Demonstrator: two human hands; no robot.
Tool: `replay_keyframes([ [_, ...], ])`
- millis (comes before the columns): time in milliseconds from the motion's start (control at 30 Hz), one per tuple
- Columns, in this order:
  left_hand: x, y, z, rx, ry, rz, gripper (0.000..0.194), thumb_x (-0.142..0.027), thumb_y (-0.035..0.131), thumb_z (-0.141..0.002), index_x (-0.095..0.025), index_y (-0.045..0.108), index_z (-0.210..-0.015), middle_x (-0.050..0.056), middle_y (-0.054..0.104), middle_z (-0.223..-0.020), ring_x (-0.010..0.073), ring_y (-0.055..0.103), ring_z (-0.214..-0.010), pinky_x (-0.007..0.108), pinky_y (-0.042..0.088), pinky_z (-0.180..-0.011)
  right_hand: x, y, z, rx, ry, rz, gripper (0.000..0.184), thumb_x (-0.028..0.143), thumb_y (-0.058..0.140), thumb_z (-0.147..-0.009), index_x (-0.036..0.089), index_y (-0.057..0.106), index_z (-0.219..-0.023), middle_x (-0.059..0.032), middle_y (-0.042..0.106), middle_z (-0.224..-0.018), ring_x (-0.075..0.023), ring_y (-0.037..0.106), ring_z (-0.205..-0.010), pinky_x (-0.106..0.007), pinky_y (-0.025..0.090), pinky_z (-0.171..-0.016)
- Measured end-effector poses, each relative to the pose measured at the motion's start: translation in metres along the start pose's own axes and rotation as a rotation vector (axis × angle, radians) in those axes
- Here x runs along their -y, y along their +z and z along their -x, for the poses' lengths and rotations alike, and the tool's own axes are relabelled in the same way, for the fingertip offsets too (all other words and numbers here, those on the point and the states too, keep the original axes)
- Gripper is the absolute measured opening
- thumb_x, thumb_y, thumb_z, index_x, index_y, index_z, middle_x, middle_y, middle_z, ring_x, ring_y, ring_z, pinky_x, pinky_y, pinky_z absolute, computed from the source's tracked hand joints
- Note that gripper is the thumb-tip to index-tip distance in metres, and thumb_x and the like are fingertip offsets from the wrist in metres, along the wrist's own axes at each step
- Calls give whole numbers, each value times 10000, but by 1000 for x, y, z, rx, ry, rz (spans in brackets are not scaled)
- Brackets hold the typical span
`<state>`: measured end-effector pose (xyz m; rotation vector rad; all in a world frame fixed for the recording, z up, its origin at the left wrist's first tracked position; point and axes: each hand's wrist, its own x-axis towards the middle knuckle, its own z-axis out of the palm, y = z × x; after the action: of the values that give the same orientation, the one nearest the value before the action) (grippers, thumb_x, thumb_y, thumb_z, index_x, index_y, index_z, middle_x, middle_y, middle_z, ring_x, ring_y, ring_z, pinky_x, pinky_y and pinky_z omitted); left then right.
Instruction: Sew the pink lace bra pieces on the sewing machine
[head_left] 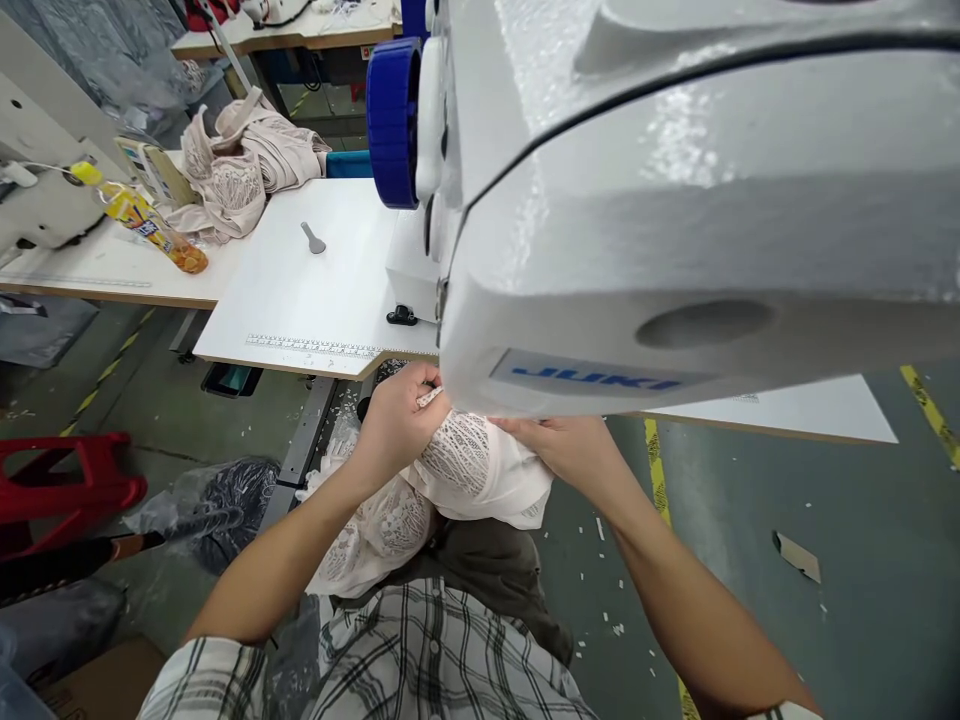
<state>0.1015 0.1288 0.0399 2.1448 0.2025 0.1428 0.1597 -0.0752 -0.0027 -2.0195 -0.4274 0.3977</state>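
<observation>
A cream lace bra [459, 455] hangs between my hands below the head of a white sewing machine [585, 250]. The fingers of my left hand [401, 420] pinch its edge, just left of the machine head. My right hand [574, 450] grips the other side of the bra, its fingertips partly hidden under the machine. More pale lace cups [386, 530] rest on my lap, beneath the piece in my hands. The machine head blocks the needle area from view.
On the white table [300, 290] lies a small grey tool [313, 239]. Folded bras [251, 160] are piled behind it, beside a drink bottle [150, 225]. A red stool [67, 485] and a bagged dark bundle [236, 505] are on the floor at left.
</observation>
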Motion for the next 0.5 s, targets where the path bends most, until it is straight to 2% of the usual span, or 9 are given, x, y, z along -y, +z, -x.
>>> replay_keyframes([
  [133,1,0,1,12,13,8,30,-166,555,-803,-164,544,-774,-13,436,-585,151,479,-674,257,405,-687,-2,1,-2,17,-52,-3,481,560,641,-831,165,546,-574,-5,381,-499,-122,358,-538,-256,279,-514],
  [300,1,-5,4,14,-56,-1,64,-203,569,-818,-143,565,-795,2,515,-698,108,409,-617,233,347,-604,-8,5,2,14,-26,7,540,627,573,-828,156,492,-578,-16,419,-559,-113,355,-545,-249,259,-503],
  [500,8,-12,14,20,-153,-12,116,-263,588,-870,-180,613,-947,31,579,-806,115,454,-596,238,354,-549,-22,7,13,20,-37,-112,553,610,521,-892,167,386,-589,4,348,-542,-96,321,-508,-240,233,-480],
])
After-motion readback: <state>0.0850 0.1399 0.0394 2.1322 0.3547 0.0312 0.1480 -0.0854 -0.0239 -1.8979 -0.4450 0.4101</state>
